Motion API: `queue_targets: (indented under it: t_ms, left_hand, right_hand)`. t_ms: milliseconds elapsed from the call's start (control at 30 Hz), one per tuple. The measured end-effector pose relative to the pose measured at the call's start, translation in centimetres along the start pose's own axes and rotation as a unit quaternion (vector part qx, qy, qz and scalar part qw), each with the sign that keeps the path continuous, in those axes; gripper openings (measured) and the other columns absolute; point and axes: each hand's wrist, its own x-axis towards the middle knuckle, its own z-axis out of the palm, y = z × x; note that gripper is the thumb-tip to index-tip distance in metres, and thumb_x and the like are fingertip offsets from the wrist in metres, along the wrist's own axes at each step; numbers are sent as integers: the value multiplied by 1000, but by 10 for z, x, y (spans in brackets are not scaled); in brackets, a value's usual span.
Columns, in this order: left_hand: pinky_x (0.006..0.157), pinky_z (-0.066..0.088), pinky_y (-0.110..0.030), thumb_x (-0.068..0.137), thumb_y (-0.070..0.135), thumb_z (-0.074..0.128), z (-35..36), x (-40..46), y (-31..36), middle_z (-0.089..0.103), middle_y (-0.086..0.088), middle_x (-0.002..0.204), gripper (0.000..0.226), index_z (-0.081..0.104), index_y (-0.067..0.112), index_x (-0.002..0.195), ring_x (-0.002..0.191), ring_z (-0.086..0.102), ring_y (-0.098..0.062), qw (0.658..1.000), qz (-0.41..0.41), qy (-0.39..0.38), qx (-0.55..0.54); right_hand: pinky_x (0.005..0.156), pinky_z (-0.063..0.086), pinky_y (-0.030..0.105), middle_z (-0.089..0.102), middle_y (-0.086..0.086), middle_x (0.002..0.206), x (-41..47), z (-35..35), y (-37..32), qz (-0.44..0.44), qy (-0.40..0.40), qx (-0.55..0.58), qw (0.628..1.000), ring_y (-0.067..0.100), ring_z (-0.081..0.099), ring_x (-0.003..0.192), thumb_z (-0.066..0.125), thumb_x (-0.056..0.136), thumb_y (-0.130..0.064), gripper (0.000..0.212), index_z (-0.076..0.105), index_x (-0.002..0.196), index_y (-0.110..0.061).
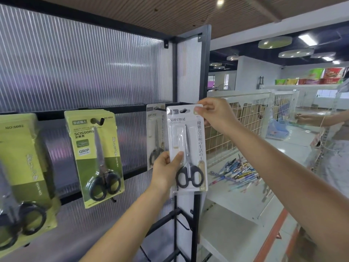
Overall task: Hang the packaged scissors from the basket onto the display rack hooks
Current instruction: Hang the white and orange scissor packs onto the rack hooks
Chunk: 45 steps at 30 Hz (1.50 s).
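Two bare forearms are extended up toward the display rack (204,59), and a white packaged pair of scissors (187,148) is held between them in front of a hook (160,109) on the rack's dark rail. An identical white pack (155,137) is already hung just behind it; green scissor packs (94,157) are hung further left. No basket is seen.

A miss is judged the main risk: the hang hole at the card's top is small and partly hidden by fingers, so the hook tip could be caught on the card edge, bending it, or the hung pack could be pushed off. If the grip is loosened early, the pack could be dropped.

The card's top right corner is pinched by the right hand (215,115), fingers curled narrowly. The lower left edge is gripped by the left hand (166,171), thumb laid across the front.
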Motion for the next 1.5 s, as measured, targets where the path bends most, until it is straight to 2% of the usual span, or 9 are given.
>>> queue_targets:
  t_ms: [267, 500, 767, 933, 1033, 1133, 1233, 1367, 1500]
  left_hand:
    - [77, 54, -28, 90, 22, 61, -1, 2, -4, 69, -4, 86, 11, 62, 12, 91, 80, 64, -16, 1000, -5, 7, 14]
    - [72, 51, -31, 89, 25, 63, -6, 4, -4, 63, -4, 76, 16, 59, 12, 83, 72, 59, -17, 999, 29, 33, 25]
    - [65, 52, -25, 90, 21, 62, -4, 6, -3, 63, 0, 71, 13, 58, 13, 80, 67, 60, -13, 999, 30, 30, 24]
    - [79, 53, -40, 90, 21, 62, -8, 10, -11, 65, -6, 79, 12, 59, 14, 81, 77, 63, -22, 999, 8, 41, 29]
    - [75, 53, -32, 91, 23, 61, -12, 22, -12, 63, -1, 80, 13, 54, 18, 81, 78, 62, -18, 996, 11, 70, 50]
    - [63, 46, -21, 92, 25, 59, -15, 34, -16, 57, 4, 78, 14, 51, 15, 85, 73, 56, -12, 989, 21, 108, 94]
    - [65, 41, -23, 90, 27, 62, -18, 47, -26, 52, 6, 79, 20, 50, 12, 93, 74, 51, -10, 981, 15, 156, 112]
    - [58, 36, -14, 91, 23, 60, -22, 58, -42, 52, 7, 77, 16, 51, 10, 92, 72, 50, -8, 975, 17, 198, 99]
    - [75, 37, -24, 92, 29, 58, -28, 73, -51, 57, -2, 98, 19, 51, 13, 100, 88, 52, -14, 970, 3, 220, 103]
  right_hand:
    - [47, 42, 6, 63, 6, 104, 8, 4, 6, -2, 1, 12, 1000, 4, 58, 67, 56, 93, -18, 29, 58, 120, -6]
    - [47, 42, 6, 65, 7, 103, 13, 6, 10, 12, -6, 25, 1000, 7, 60, 70, 54, 95, -21, 25, 59, 115, -6]
    - [63, 53, 18, 66, 12, 105, 24, 4, 13, 57, -60, 25, 996, 19, 63, 84, 52, 96, -22, 21, 62, 107, -6]
    - [60, 53, 16, 66, 11, 100, 27, 16, 15, 55, -78, 36, 995, 14, 62, 82, 57, 93, -19, 9, 61, 97, -12]
    - [71, 56, 26, 65, 8, 102, 34, 29, 14, 52, -56, 29, 997, 18, 62, 91, 59, 91, -15, 9, 61, 99, -12]
    - [74, 54, 30, 64, 2, 94, 43, 42, 11, 29, -44, 9, 999, 13, 60, 84, 59, 90, -12, 5, 61, 89, -17]
    - [77, 50, 35, 63, 3, 93, 51, 53, 14, 4, -35, -1, 999, 14, 57, 84, 59, 91, -13, 2, 59, 91, -15]
    - [76, 48, 30, 60, 4, 96, 58, 68, 22, -15, -20, -1, 1000, 13, 53, 86, 58, 91, -10, 16, 61, 105, -6]
    - [66, 45, 21, 60, -2, 80, 67, 84, 28, -12, -13, 60, 998, 10, 54, 75, 61, 91, -19, 11, 61, 96, -9]
